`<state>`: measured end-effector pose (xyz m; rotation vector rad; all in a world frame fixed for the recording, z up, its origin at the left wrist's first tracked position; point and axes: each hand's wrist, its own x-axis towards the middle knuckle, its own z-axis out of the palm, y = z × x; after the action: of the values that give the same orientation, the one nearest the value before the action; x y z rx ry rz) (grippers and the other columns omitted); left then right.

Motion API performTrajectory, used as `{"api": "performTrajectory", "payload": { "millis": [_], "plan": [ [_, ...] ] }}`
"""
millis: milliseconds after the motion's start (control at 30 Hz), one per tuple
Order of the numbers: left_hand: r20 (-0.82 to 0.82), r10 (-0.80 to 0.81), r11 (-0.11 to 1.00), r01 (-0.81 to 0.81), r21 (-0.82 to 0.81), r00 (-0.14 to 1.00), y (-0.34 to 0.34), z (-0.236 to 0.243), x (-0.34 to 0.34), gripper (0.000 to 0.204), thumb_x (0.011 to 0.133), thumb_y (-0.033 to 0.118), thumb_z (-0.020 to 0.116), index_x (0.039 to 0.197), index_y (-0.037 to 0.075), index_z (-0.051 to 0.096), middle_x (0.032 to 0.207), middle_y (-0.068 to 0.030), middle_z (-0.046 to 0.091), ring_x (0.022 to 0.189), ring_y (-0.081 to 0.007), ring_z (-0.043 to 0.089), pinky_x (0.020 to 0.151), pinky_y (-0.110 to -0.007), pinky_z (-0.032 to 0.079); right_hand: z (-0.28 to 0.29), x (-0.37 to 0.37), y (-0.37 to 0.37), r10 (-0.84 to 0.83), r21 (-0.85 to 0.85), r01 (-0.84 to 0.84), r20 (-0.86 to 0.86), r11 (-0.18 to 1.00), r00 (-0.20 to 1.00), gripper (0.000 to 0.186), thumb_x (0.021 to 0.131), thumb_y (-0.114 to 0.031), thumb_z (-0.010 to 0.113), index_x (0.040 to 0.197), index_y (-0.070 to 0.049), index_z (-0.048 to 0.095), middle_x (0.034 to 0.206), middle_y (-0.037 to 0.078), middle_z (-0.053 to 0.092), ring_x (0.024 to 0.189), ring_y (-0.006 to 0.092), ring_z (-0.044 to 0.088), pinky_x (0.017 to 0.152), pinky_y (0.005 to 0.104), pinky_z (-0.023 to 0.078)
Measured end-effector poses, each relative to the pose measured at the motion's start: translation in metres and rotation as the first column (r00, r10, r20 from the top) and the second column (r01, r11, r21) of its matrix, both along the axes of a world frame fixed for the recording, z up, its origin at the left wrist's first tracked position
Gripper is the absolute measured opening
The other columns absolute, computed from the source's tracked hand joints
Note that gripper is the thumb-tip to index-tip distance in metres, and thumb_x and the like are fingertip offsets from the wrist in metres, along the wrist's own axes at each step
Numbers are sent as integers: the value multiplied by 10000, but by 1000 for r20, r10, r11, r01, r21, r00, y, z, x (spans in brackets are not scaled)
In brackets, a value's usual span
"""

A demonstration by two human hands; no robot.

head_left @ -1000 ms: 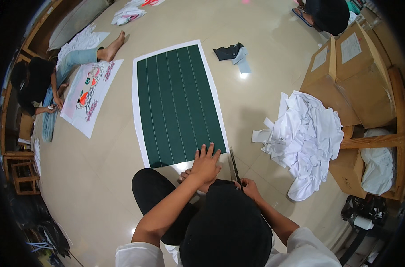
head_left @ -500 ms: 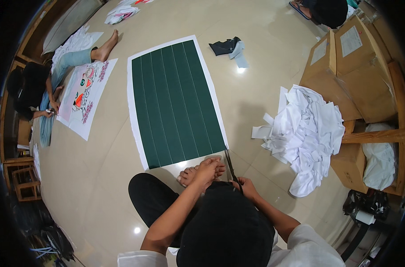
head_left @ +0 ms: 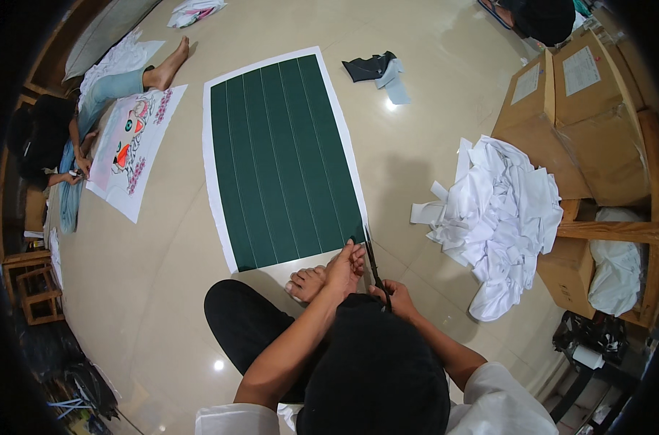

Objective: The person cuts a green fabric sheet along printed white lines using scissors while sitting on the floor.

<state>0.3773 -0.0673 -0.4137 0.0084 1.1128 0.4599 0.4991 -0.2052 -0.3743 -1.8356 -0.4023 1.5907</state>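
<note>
Beige floor [head_left: 155,268], pale-lined green sheet [head_left: 286,163]

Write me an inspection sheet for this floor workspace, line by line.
Surface: beige tiled floor, glossy.
Job's things: green sheet, white-bordered, spread out; dark scissors at its near-right corner.
Clutter: white scrap pile, right; dark and grey scraps, near the sheet's far end.
Hands: left hand at that corner, grip unclear; right hand holds the scissors.
Cables: nothing seen.
Surroundings: cardboard boxes, right; seated co-worker, left, by a printed sheet.
</note>
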Motion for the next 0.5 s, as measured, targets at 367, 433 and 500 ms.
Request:
{"api": "performTrajectory", "payload": {
  "millis": [367, 433, 500],
  "plan": [
    [-143, -5, 998, 14, 62, 990, -1, 1, 21, 252, 944, 341, 777, 1014, 114, 694, 850, 15, 712, 660, -77, 598, 545, -227, 445, 1, 1, 1, -10, -5, 10, 16, 1000, 1000, 421, 891, -429, 780, 814, -28, 672, 715, 14, 631, 634, 99, 539, 583, 282, 410],
    [-169, -37, 994, 53, 91, 985, -1, -1, 23, 254, 936, 350, 783, 990, 117, 697, 860, 14, 724, 654, -70, 601, 543, -225, 441, -4, 0, 2, -15, -7, 15, 17, 1000, 1000, 427, 889, -432, 781, 819, -25, 672, 723, 22, 641, 643, 105, 551, 595, 283, 424],
    [-180, -71, 987, 95, 130, 981, -1, -8, 23, 262, 930, 364, 788, 966, 120, 698, 868, 13, 733, 644, -63, 602, 539, -221, 436, -9, -1, 3, -18, -11, 18, 39, 1000, 999, 427, 888, -430, 783, 815, -25, 668, 726, 26, 645, 648, 110, 560, 602, 282, 433]
  ]
}}
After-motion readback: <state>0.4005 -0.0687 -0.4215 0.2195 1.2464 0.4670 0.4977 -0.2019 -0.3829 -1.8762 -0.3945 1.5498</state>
